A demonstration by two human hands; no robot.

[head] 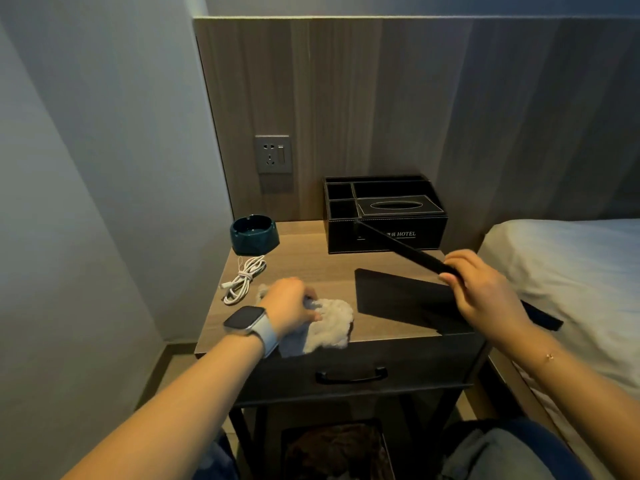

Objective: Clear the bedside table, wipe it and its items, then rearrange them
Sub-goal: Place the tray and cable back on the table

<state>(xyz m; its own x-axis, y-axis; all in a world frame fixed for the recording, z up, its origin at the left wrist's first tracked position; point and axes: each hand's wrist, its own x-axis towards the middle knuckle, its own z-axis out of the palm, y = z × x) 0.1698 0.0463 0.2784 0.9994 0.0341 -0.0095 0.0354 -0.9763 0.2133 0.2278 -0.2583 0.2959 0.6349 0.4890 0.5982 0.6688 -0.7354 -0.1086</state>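
My left hand [289, 306] grips a crumpled grey-white cloth [330, 327] on the front of the wooden bedside table [311, 268]. My right hand [485, 292] pinches a thin black flat board [401, 249], held tilted and edge-on above the table's right side. Under it is a dark flat shape [398, 299]; whether this is a mat or the board's shadow is unclear. A black organiser box with a tissue slot [384, 216] stands at the back right. At the back left is a dark teal ashtray [254, 233], with a coiled white cable [244, 278] in front of it.
A wall socket [273, 154] sits in the wooden headboard panel behind the table. The bed with white linen [571, 271] adjoins the right side. Below the top is a drawer with a black handle [351, 375], and a bin [336, 448] stands underneath. The wall is close on the left.
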